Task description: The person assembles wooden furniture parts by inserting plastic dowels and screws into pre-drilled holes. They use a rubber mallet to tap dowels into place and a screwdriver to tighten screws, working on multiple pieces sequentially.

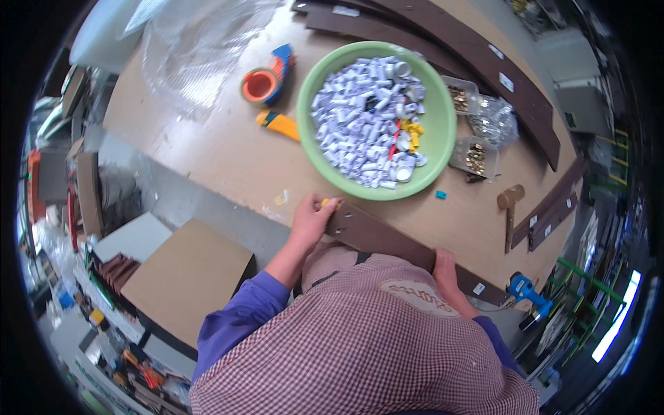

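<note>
A long brown board with small holes near its left end lies across the table's near edge, in front of my body. My left hand is closed at the board's left end, thumb over the corner. A small yellow piece shows by those fingertips; its kind is unclear. Farther right, my right hand grips the board, its fingers partly hidden. Just beyond the board stands a green basin full of white plastic fittings, with a few yellow and red pieces among them.
Left of the basin lie a tape dispenser, a yellow cutter and clear bubble wrap. At right are boxes of metal hardware, a mallet and a blue power drill. Brown boards line the far side.
</note>
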Motion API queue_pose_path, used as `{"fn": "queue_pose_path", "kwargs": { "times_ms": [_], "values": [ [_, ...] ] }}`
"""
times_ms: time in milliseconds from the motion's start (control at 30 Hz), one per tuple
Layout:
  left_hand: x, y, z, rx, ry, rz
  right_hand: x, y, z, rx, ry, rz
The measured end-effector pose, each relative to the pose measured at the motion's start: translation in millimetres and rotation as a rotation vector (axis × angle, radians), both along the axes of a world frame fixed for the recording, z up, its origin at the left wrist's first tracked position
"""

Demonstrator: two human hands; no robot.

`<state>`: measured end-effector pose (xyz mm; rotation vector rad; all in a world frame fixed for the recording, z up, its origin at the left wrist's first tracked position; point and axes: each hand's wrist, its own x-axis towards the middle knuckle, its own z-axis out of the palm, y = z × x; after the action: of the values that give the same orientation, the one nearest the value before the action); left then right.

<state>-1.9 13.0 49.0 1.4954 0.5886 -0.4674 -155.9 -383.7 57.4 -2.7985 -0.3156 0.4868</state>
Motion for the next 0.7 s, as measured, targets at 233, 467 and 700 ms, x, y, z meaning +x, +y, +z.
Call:
{"fn": "queue_pose_path", "kwargs": {
  "times_ms": [233,467,700],
  "values": [
    [22.1,38.9,-52.1,0.530,-0.121,0.124,45.3,64.4,-37.6,-0.023,0.006,-0.025],
    [68.5,87.4,-72.4,0.509,-0.125,0.132,88.3,79.6,-3.1,0.082,-0.078,-0.114],
    [92.8,67.1,-45.9,0.505,-0.054,0.253,124.5,56.1,-18.7,0.307,-0.273,-0.658]
  ]
}}
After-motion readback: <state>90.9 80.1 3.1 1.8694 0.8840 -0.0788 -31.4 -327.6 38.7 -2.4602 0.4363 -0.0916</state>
